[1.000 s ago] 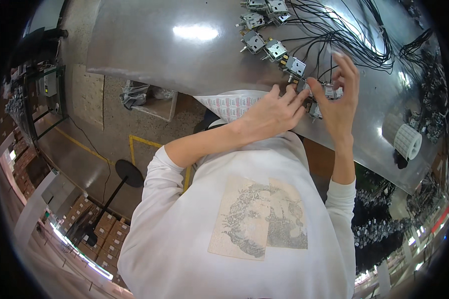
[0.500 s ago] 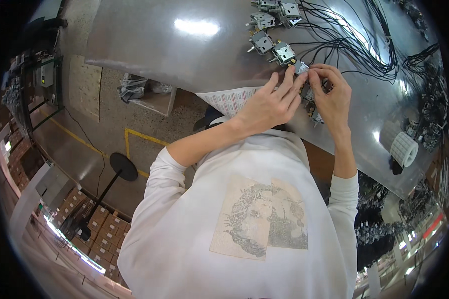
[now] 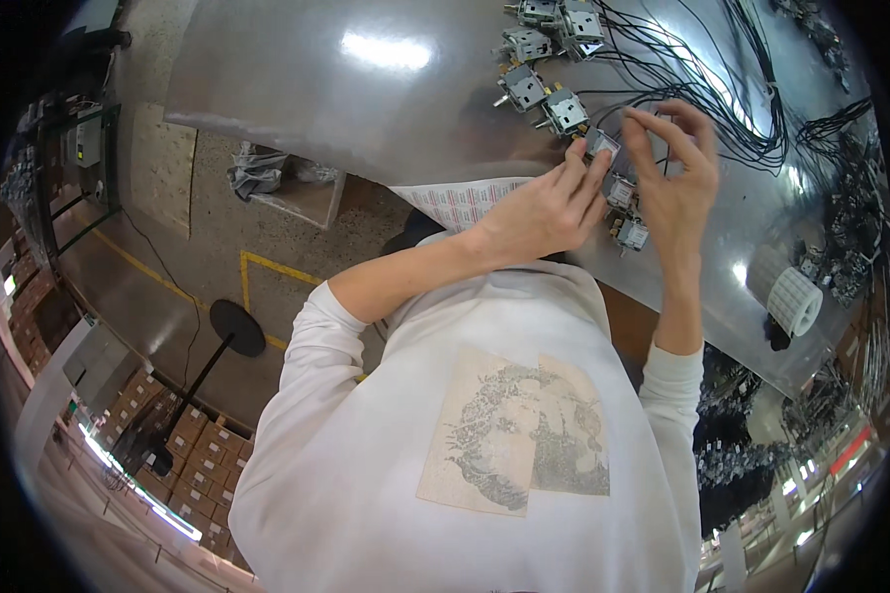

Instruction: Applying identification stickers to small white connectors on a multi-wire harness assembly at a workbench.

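My left hand (image 3: 554,208) has its fingertips closed on a small silvery metal thermostat (image 3: 603,144) at the end of a row on the metal table. A pale patch shows on that thermostat's top. My right hand (image 3: 677,178) is raised just to its right, thumb and forefinger tips together; anything between them is too small to make out. Two smaller metal parts (image 3: 628,233) lie between my hands, close to the table edge. Farther off sits a group of similar thermostats (image 3: 565,111) with short shafts and thin black leads (image 3: 702,89) running right.
A sheet of printed labels (image 3: 460,204) hangs over the near edge of the metal table (image 3: 277,79). A white roll (image 3: 795,301) stands on the right, near piled dark parts (image 3: 850,232). On the floor at left is an open box (image 3: 311,203) with grey plastic.
My right hand has let go of the thermostat and lifted away to the right, uncovering the smaller parts. My left hand has stayed on the thermostat.
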`<state>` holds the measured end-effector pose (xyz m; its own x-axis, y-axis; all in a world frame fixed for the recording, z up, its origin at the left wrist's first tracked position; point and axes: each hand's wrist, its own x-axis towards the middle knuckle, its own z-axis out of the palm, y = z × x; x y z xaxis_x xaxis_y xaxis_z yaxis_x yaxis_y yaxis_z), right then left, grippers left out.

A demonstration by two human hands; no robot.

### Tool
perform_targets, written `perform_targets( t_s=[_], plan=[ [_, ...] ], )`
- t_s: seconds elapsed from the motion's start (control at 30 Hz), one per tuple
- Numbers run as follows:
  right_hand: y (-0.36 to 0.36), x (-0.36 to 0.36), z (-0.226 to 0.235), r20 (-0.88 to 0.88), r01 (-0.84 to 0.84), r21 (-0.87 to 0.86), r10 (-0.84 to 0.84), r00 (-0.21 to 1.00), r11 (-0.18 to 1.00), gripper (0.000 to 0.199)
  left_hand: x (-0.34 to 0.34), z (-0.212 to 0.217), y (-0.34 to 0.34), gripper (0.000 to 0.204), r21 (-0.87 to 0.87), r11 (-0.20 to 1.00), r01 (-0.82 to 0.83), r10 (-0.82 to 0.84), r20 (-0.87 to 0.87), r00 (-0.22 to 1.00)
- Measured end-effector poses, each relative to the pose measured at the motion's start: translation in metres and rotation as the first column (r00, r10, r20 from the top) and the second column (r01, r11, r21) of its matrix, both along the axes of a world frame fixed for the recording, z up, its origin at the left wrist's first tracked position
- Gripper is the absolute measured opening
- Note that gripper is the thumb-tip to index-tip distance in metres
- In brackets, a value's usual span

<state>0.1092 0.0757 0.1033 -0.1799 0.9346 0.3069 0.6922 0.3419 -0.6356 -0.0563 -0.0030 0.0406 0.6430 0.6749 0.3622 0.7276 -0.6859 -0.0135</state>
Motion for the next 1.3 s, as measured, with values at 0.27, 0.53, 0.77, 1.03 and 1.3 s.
perform_targets(
  t_s=[0.27,0.53,0.77,1.03,1.3],
  plan=[
    [-0.007,-0.033,-0.031,-0.233,-0.004,-0.43,-0.106,0.967,0.903,0.024,-0.017,-0.007,-0.006,0.014,-0.141,0.986,0.094,-0.023,0.442,0.897],
    [-0.008,-0.039,-0.014,-0.228,0.099,-0.492,-0.238,0.944,0.865,0.099,-0.03,-0.001,-0.006,0.018,-0.128,0.989,-0.069,0.12,0.453,0.884],
    [0.0,-0.048,-0.003,-0.124,0.053,-0.417,-0.114,0.986,0.907,0.084,-0.035,-0.009,-0.003,0.018,-0.159,0.971,-0.176,0.228,0.425,0.876],
    [-0.001,-0.061,0.002,0.025,0.161,-0.388,-0.164,0.986,0.908,0.076,-0.027,-0.013,-0.003,0.019,-0.165,0.961,-0.222,0.272,0.406,0.872],
    [-0.007,-0.055,-0.001,0.153,0.087,-0.338,-0.036,0.988,0.937,0.064,-0.025,-0.007,-0.001,0.02,-0.145,0.963,-0.225,0.263,0.36,0.895]
  ],
)
